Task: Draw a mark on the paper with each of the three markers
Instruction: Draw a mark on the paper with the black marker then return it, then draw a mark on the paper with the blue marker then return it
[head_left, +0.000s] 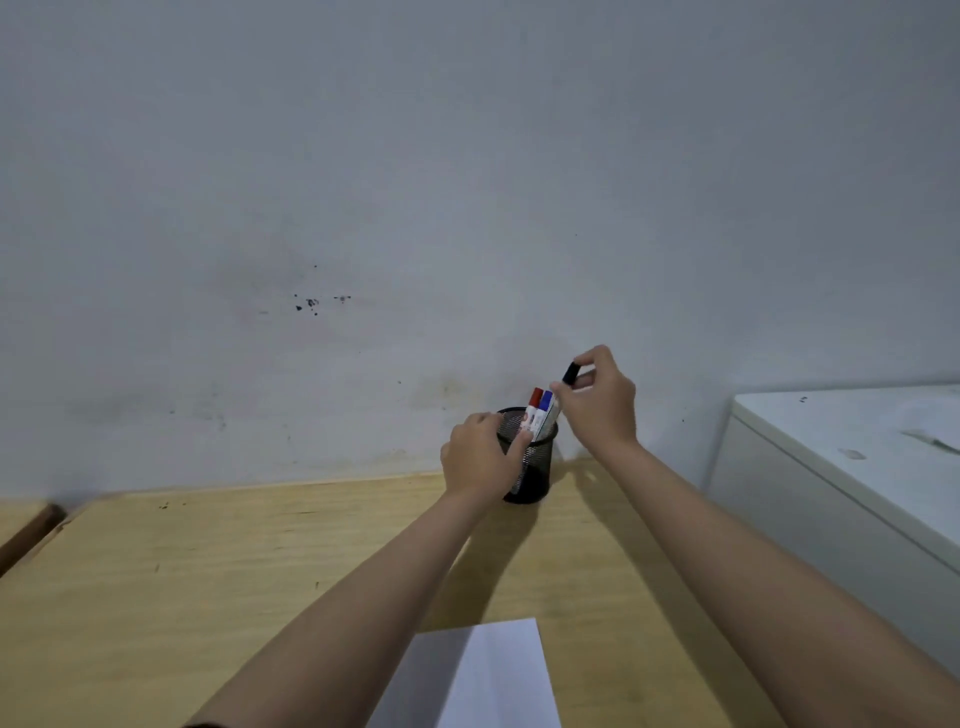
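Observation:
A black mesh pen cup (535, 470) stands near the wall at the back of the wooden table. My left hand (480, 457) grips the cup's left side. A red-capped marker (534, 402) and a blue-capped marker (545, 404) lean in the cup. Above the cup's right rim, my right hand (602, 397) pinches a black-capped marker (570, 375); its cap sticks up past my fingers and its body is mostly hidden. A white sheet of paper (488, 675) lies at the near edge, between my forearms.
The light wooden table (208, 582) ends against a pale, stained wall (363, 208). A white cabinet or appliance (852, 457) stands to the right, close to the table edge. A second wooden surface (21, 525) adjoins at the far left.

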